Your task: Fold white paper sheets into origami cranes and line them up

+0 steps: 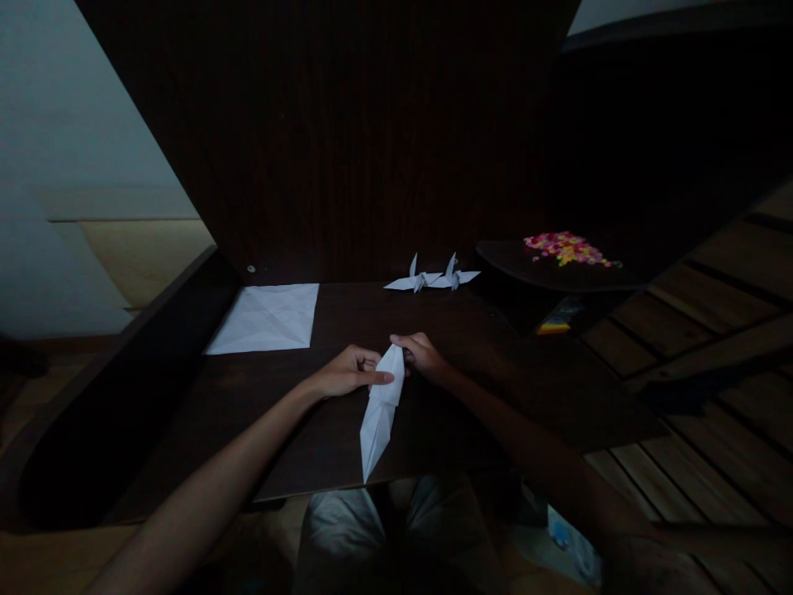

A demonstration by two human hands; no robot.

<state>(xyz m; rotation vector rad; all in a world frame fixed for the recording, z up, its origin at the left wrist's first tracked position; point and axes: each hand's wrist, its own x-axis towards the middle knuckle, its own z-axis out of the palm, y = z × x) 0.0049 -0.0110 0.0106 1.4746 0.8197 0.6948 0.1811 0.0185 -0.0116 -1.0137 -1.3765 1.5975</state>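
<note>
A folded white paper [379,421], long and pointed at its near end, is held between my two hands over the dark desk. My left hand [354,372] grips its left side, with the thumb laid across the upper part and the other fingers partly behind it. At the far tip, my right hand [422,359] pinches the paper between thumb and fingers. Some of the right fingers are hidden behind it. Beyond my hands, two finished paper cranes [420,281] stand side by side against the back panel.
A creased white square sheet [268,318] lies at the desk's left, by the raised side panel [142,372]. On the right, a rounded shelf [526,271] bears a pile of small pink, red and yellow pieces [567,247]. The desk's front edge [310,494] is above my knees.
</note>
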